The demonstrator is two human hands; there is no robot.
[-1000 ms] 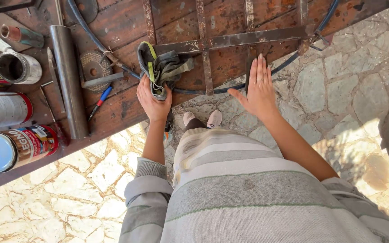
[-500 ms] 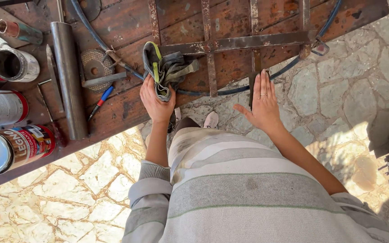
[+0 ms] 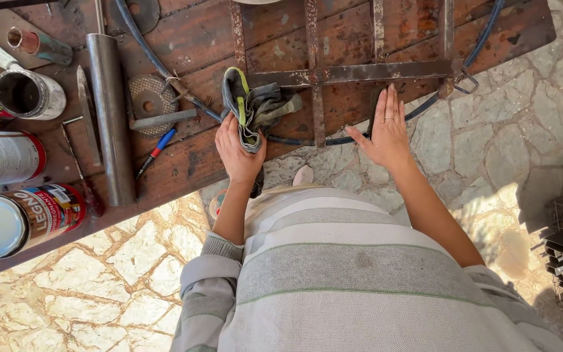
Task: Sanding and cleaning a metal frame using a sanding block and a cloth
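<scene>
The brown tabletop (image 3: pixel 184 163) carries a rusty frame (image 3: pixel 360 72) that looks bare and unworked, and my cans (image 3: pixel 8 156) lie at its left end. My right hand (image 3: pixel 389 130) lies flat and open by the frame, while my left hand (image 3: pixel 237 150) is clamped on the gloves (image 3: pixel 255 111), not yet on.

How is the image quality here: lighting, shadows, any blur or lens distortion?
Head view: sharp throughout, no motion blur on the left hand or right hand; soft shade over the wooden table; harsh sun blows out the stone paving at lower left; wide-angle lens bends the table edge slightly.
</scene>
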